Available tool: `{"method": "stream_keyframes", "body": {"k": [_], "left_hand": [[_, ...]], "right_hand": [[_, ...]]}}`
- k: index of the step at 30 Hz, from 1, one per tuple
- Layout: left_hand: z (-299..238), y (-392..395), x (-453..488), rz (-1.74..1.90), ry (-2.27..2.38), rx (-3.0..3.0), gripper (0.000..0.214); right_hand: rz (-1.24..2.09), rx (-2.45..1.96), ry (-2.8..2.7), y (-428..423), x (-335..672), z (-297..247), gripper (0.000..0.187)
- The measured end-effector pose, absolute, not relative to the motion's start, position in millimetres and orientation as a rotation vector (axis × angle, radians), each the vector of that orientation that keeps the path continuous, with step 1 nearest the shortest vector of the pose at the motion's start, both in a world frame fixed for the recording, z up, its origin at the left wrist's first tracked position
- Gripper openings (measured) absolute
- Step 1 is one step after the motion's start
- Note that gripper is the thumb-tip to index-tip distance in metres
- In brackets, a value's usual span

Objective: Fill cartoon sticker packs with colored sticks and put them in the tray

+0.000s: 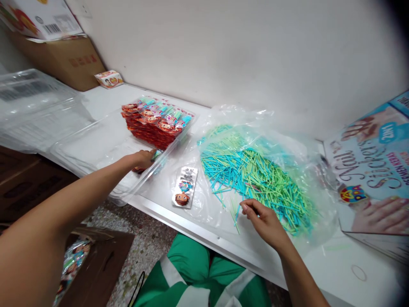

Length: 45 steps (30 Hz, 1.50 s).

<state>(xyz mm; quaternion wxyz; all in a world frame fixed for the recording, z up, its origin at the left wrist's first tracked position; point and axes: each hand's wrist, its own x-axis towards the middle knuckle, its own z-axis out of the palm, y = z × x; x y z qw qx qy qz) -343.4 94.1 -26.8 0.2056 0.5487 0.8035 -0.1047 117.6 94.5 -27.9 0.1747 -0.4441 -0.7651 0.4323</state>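
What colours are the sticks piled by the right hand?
The sticks are turquoise and light green, seen in the head view.

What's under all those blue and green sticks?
A crinkly clear plastic bag lies under the sticks, spread on the white table. The pile hides the bag's middle, so anything beneath there can't be seen.

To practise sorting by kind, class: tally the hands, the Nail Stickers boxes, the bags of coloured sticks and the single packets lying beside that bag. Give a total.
hands: 2 (left hand, right hand)
Nail Stickers box: 1
bag of blue and green sticks: 1
single packet: 1
Total: 5
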Motion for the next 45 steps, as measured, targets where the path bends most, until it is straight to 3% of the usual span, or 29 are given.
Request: {"method": "stream_keyframes", "body": {"k": [3,6,9,11,13,18,26,33,37,45], "left_hand": [[-20,99,-347,-0.372,2.272,1.569,0.091],[14,96,-350,-0.115,2.433,1.597,0.072],[64,70,-324,0.649,2.598,1.691,0.049],[88,38,-285,1.244,2.433,1.728,0.043],[96,1,-239,1.536,2.244,1.675,0.035],[70,-54,-199,1.220,2.320,1.676,0.017],[78,-56,-239,1.835,2.355,1.111,0.026],[22,-75,-153,1.354,1.904,1.104,0.021],[-6,-73,-131,1.304,1.717,1.083,0.020],[-9,-59,-117,1.305,1.645,1.126,0.027]], "right_hand": [[1.213,-1.237,-2.191,93,117,-25,0.023],[1.166,-1.240,-2.189,91,116,-22,0.022],[1.143,-1.252,-2.140,88,109,-23,0.023],[1.163,-1.246,-2.133,86,95,-24,0.025],[1.181,-1.212,-2.195,85,74,-26,0.029],[1.009,-1.149,-2.491,90,12,-35,0.039],[0.874,-1.580,-2.540,110,-50,-66,0.063],[1.018,-1.545,-2.506,124,-68,-86,0.044],[1.032,-1.474,-2.481,126,-62,-81,0.034],[0.893,-1.473,-2.393,118,-54,-59,0.032]]}}
